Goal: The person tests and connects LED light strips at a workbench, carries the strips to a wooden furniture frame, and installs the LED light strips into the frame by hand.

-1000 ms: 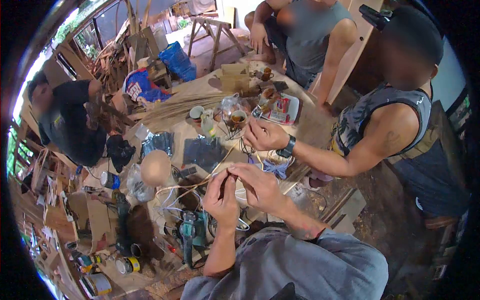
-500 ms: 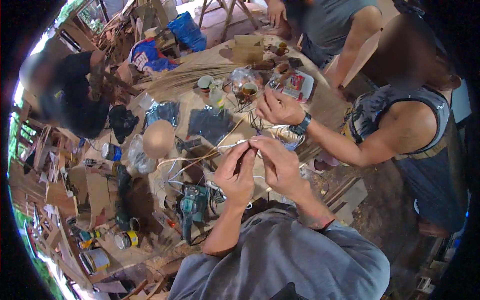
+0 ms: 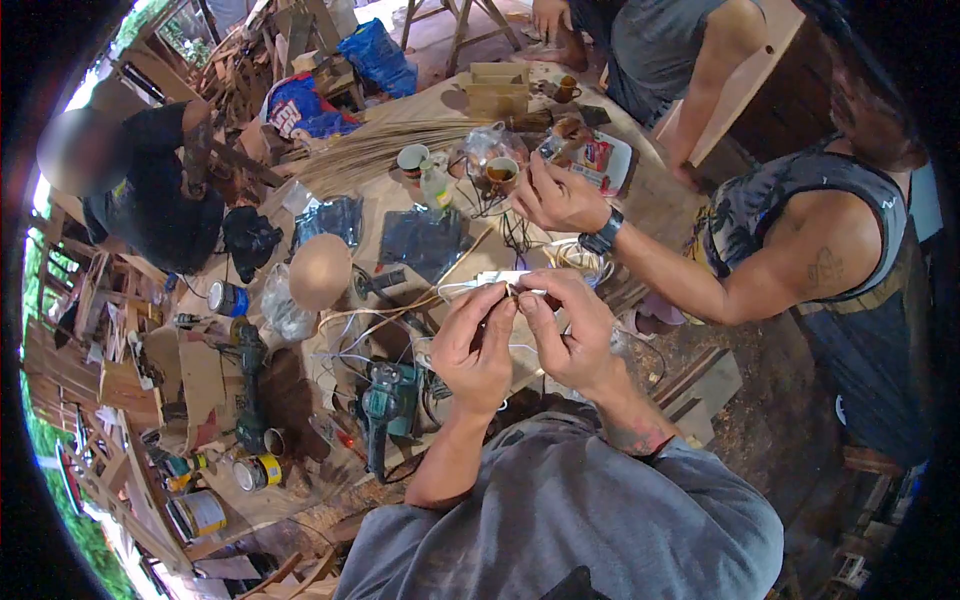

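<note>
My left hand and my right hand meet above the near side of the table, fingertips pinched around something small that I cannot make out. Thin pale cables run over the table beside and behind my hands. A green power tool lies left of my left wrist. Beyond my fingers, a co-worker's hand with a black watch is held over the table. A dark plastic sheet lies behind my left hand.
On the table are a cup, a bottle, a white tray, a round wooden disc and a cardboard box. Co-workers are at the left, back and right. Cans and another tool lie at left.
The view has shifted, so the table items sit higher and further right. My fingertips have stayed together, with slightly changed finger positions. The co-worker's hand at right remains raised over the table.
</note>
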A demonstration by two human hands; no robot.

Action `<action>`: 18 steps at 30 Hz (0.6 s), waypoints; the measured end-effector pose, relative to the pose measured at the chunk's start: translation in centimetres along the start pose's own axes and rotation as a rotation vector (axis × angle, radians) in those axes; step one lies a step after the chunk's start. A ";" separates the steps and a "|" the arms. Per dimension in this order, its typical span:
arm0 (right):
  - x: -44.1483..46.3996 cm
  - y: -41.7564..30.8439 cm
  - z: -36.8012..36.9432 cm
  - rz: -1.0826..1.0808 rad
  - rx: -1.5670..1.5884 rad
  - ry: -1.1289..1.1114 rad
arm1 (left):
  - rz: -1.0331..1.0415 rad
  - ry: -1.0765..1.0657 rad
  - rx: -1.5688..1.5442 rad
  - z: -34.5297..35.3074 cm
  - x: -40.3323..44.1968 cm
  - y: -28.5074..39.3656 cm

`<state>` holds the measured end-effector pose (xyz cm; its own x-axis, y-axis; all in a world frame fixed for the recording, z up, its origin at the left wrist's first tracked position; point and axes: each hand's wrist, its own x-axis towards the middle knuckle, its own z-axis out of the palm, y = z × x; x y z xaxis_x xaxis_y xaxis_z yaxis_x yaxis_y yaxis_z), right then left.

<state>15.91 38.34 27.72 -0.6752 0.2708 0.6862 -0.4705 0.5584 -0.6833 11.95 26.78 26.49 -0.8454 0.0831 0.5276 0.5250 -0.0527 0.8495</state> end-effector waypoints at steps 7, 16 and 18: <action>0.7 -1.5 -2.1 0.200 0.191 -0.111 | 0.244 -0.045 0.125 -0.3 -0.3 0.4; 0.6 -1.5 -3.3 0.195 0.262 -0.159 | 0.311 -0.111 0.165 -0.4 0.1 1.8; 0.7 -1.6 -3.4 0.213 0.281 -0.162 | 0.305 -0.111 0.159 -0.5 0.0 1.7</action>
<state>18.12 40.34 30.18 -0.8453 0.2174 0.4881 -0.4317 0.2603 -0.8636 12.82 26.24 27.93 -0.6365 0.1954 0.7462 0.7674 0.0632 0.6380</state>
